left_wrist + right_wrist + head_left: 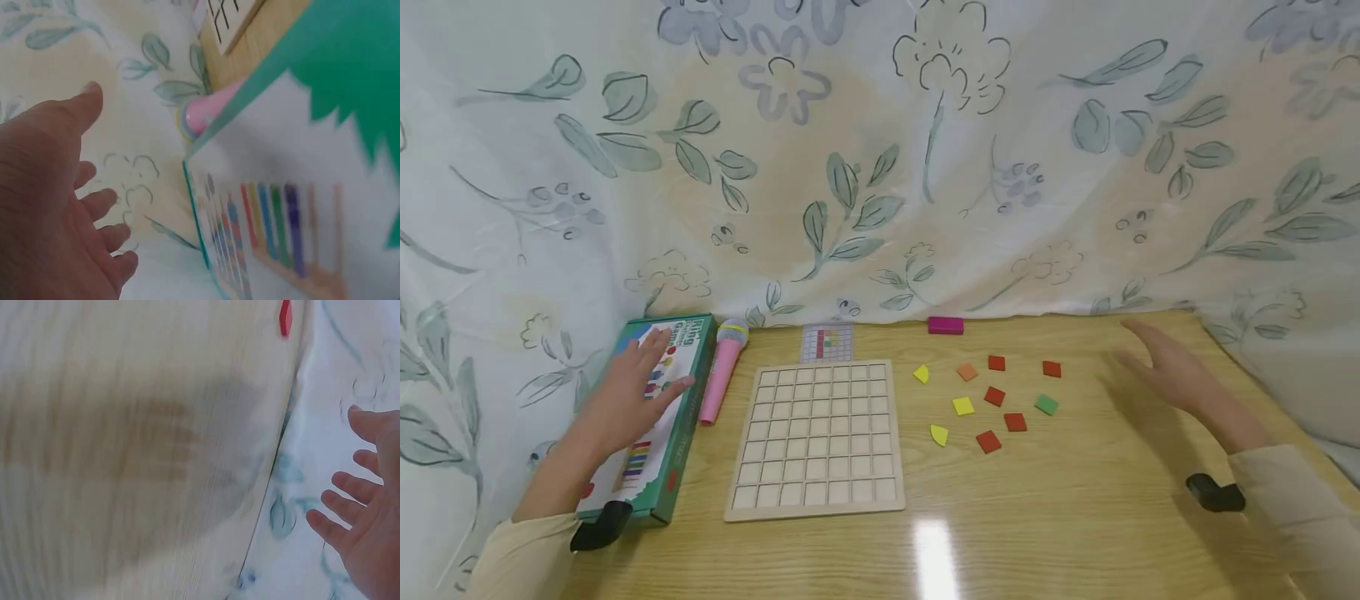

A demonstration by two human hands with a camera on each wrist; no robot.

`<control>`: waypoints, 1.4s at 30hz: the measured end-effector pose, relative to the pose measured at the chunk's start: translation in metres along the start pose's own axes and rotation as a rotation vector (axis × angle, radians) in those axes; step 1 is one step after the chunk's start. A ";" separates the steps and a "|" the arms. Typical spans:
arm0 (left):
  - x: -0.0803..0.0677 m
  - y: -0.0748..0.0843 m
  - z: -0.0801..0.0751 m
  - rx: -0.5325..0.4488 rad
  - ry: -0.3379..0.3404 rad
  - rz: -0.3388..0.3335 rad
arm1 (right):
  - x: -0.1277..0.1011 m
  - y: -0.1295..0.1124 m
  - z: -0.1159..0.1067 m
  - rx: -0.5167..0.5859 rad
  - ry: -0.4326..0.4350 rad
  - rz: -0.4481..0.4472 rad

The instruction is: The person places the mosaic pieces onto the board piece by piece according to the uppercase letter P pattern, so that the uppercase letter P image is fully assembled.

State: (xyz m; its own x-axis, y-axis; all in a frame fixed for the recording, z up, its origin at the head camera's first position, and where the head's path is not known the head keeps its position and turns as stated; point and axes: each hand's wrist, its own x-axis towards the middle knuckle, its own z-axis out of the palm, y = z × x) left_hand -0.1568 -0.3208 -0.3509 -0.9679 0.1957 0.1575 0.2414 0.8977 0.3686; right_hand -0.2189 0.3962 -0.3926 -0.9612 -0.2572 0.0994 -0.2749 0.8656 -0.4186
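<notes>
My left hand hovers open over the green game box at the table's left; its fingers are spread and hold nothing. My right hand is open above the table's right side, fingers straight, holding nothing. A wooden grid board lies in the middle. Several small coloured tiles, red, yellow, orange and green, are scattered to its right. A pattern card lies behind the board.
A pink toy microphone lies between the box and the board. A magenta block sits at the back by the floral cloth. The wooden table runs to the front.
</notes>
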 end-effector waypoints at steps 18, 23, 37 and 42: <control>-0.033 0.043 0.015 -0.029 0.000 0.106 | -0.001 -0.069 0.024 0.084 0.078 -0.022; -0.038 0.053 0.022 -0.042 -0.020 0.101 | 0.003 -0.087 0.031 0.128 0.105 -0.039; -0.049 0.066 0.054 -0.058 -0.151 0.016 | 0.032 -0.125 0.064 0.245 0.108 -0.087; -0.055 0.066 0.065 -0.055 -0.178 0.030 | 0.044 -0.139 0.074 0.258 0.100 -0.100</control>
State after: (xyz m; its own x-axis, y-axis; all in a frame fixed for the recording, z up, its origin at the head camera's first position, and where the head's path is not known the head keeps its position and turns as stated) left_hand -0.0926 -0.2472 -0.3944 -0.9561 0.2931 0.0069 0.2691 0.8683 0.4168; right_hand -0.2216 0.2325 -0.3967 -0.9303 -0.2811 0.2355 -0.3666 0.6969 -0.6164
